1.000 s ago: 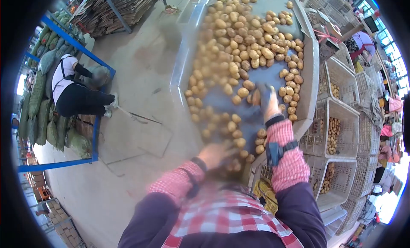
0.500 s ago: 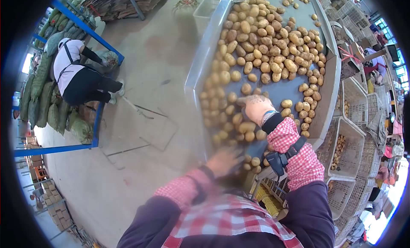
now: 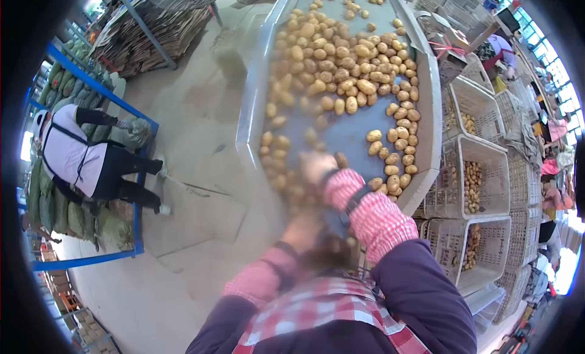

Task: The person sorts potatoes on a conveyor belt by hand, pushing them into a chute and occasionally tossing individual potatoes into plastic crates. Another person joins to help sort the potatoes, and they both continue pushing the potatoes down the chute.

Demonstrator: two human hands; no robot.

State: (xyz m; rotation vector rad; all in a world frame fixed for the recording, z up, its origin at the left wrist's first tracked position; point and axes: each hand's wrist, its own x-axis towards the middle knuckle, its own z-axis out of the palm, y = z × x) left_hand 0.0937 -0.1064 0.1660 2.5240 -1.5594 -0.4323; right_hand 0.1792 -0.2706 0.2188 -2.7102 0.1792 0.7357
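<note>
Many potatoes (image 3: 347, 61) lie heaped on a metal-sided sorting table (image 3: 434, 110) with a grey-blue bed. My right hand (image 3: 318, 167) is low over the table's near left part, amid potatoes; its fingers are smeared by motion. Closer to my body, at the narrow near end, my left hand (image 3: 303, 232) is also blurred, and its fingers cannot be made out. A brown blurred shape (image 3: 331, 251) shows just below my left hand. Along the right wall runs a strip of loose potatoes (image 3: 403, 134).
White plastic crates (image 3: 483, 177), some with potatoes inside, stand stacked to the right. Leftward, a person (image 3: 79, 147) bends beside full sacks (image 3: 58, 208) at a blue metal frame (image 3: 100, 89). Flattened cardboard (image 3: 155, 34) is piled at the back left.
The view has shifted. My right hand has moved left across the table, nearer my left hand, and more bare bed shows around it. The person at the left has straightened slightly.
</note>
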